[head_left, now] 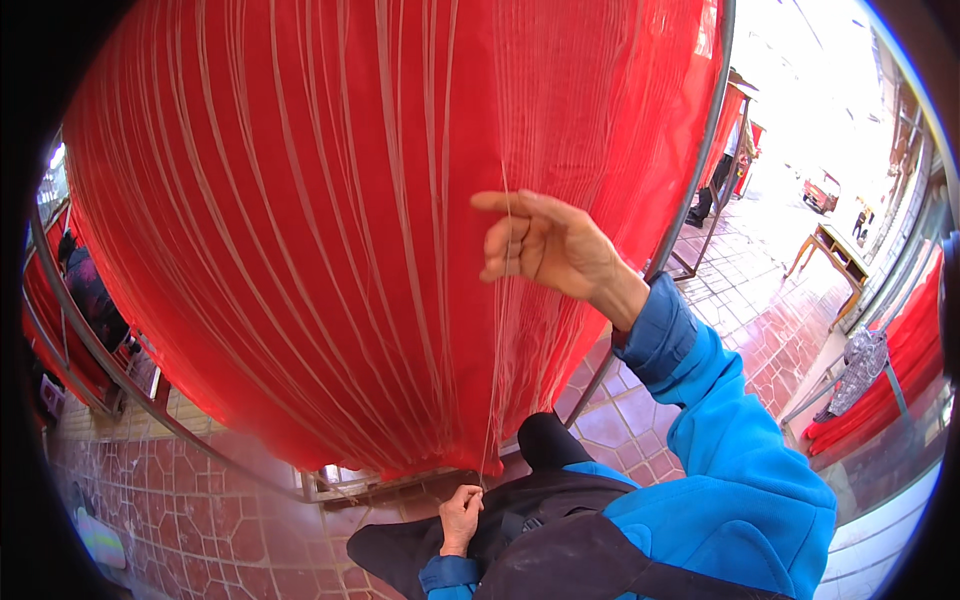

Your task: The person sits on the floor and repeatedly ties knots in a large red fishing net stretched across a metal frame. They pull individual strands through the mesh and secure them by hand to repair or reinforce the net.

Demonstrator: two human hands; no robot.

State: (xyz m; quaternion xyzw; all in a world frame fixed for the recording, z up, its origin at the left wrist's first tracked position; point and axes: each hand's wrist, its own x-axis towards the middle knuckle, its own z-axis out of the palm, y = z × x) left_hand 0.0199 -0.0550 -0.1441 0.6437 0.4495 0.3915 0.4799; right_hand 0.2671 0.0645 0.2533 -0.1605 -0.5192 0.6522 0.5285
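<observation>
A large red fabric strung with many pale threads fills the middle of the head view within a metal frame. My right hand is raised before its right part, index finger extended and the others loosely bent, with fine threads running across the fingers; I see no grip on them. Down at my lap, my left hand pinches the lower end of fine threads just below the red fabric's bottom edge.
Curved metal bars edge the fabric. At right are a small wooden table, a rack of red cloth and a person by another frame. A dark-clothed figure is at far left, over a tiled floor.
</observation>
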